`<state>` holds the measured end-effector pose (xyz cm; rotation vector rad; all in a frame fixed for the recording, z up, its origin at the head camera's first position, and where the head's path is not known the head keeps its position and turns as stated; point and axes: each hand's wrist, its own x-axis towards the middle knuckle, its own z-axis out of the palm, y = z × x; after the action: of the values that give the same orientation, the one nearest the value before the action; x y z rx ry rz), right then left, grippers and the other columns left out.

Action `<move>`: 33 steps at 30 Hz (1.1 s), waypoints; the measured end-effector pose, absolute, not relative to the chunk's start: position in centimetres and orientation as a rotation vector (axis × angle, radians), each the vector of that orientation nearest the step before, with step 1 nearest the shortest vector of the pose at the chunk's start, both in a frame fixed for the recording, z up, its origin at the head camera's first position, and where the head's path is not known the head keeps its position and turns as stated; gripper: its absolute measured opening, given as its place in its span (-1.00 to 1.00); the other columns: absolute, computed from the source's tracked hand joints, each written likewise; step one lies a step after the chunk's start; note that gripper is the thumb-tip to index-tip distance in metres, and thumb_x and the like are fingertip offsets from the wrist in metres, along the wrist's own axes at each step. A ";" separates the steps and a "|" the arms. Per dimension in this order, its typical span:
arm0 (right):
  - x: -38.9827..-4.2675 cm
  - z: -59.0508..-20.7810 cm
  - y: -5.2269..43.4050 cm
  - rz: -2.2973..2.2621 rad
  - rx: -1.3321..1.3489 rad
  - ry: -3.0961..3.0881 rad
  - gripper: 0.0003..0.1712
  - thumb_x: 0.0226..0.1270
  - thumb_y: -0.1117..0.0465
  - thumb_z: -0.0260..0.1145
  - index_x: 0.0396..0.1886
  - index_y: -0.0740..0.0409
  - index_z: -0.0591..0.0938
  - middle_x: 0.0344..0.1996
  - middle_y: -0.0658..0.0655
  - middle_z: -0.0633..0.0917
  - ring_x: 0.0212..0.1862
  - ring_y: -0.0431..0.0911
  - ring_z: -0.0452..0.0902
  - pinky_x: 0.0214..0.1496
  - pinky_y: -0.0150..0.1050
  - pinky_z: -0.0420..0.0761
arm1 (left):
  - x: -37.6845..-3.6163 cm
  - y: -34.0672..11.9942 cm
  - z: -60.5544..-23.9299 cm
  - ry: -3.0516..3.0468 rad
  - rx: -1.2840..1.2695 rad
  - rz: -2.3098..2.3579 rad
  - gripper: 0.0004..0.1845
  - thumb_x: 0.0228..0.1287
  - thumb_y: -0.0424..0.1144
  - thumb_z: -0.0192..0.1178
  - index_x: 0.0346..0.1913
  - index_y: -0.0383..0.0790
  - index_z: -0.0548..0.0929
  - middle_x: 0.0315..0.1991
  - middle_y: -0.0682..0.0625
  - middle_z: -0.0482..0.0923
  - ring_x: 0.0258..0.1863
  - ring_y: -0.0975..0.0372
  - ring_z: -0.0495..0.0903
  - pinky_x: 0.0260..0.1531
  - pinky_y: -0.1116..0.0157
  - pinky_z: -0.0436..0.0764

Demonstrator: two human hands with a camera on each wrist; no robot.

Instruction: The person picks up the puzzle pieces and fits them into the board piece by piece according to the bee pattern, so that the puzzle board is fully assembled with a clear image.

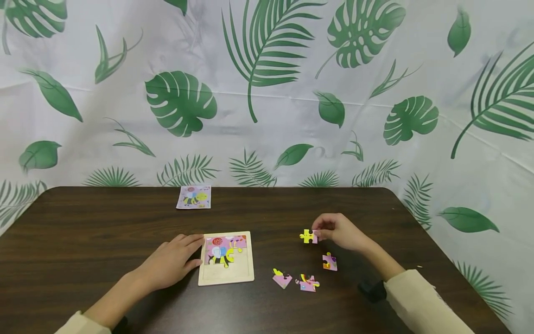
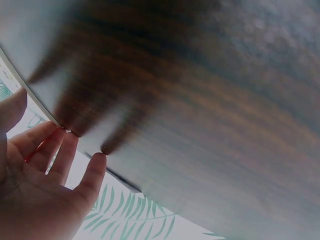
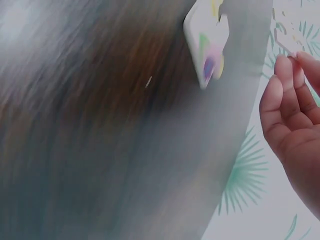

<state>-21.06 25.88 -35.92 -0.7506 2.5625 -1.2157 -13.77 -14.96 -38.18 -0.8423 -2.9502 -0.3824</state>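
The right hand sits over the dark wood-grain table, fingers curled and pinching a small yellow-and-pink jigsaw piece at its right edge, the piece sticking out to the left of the fingertips, right of the board and well apart from it. Over on the other side, the left hand lies flat on the table, fingers straight and together, their tips touching the left edge of the square pale wooden puzzle board. Inside that board's frame, the upper part carries joined pink pieces showing a cartoon figure, while the lower part shows bare wood. Three loose pieces lie on the table to the right of the board: a pink-and-orange piece just below the right hand, a pink piece with a yellow tab nearer the board, and a pink multicoloured piece just beside that one. At the far edge of the table lies a small printed picture card with the same cartoon figure, well apart from both hands. Behind it all hangs a white cloth printed with green leaves. The left wrist view shows the left hand's fingers stretched out against the table surface; the right wrist view is badly blurred, showing bent fingers and a smeared pale puzzle piece on the table.
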 end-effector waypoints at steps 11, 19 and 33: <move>-21.2 -35.1 21.1 -1.265 -0.773 2.488 -0.91 0.18 0.43 0.25 -0.30 0.34 0.59 -0.40 0.17 0.59 -0.38 -0.05 0.54 -0.25 -0.07 0.59 | -13.8 -15.0 -38.2 -2.956 -0.838 -0.371 -0.50 0.20 -0.12 0.19 0.13 -0.36 0.48 0.12 -0.18 0.43 0.04 -0.02 0.41 -0.20 -0.06 0.45; -21.2 -35.3 16.8 -1.209 -0.783 2.478 -0.92 0.18 0.41 0.27 -0.31 0.31 0.62 -0.43 0.11 0.60 -0.41 -0.08 0.54 -0.27 -0.18 0.59 | -13.7 -15.0 -38.1 -2.959 -0.839 -0.380 -0.50 0.20 -0.12 0.20 0.13 -0.36 0.48 0.12 -0.18 0.43 0.04 -0.02 0.41 -0.19 -0.06 0.45; -20.2 -36.1 11.9 -1.165 -0.851 2.434 -0.94 0.17 0.44 0.25 -0.35 0.29 0.62 -0.47 0.06 0.59 -0.48 -0.15 0.49 -0.34 -0.32 0.57 | -13.8 -15.0 -38.1 -2.961 -0.840 -0.372 -0.50 0.20 -0.13 0.20 0.13 -0.36 0.49 0.12 -0.18 0.43 0.03 -0.02 0.41 -0.21 -0.06 0.46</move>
<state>-20.18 11.95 -36.08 -0.8507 2.4339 -1.1654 -13.82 -14.97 -38.15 -0.8397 -2.9612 -0.3722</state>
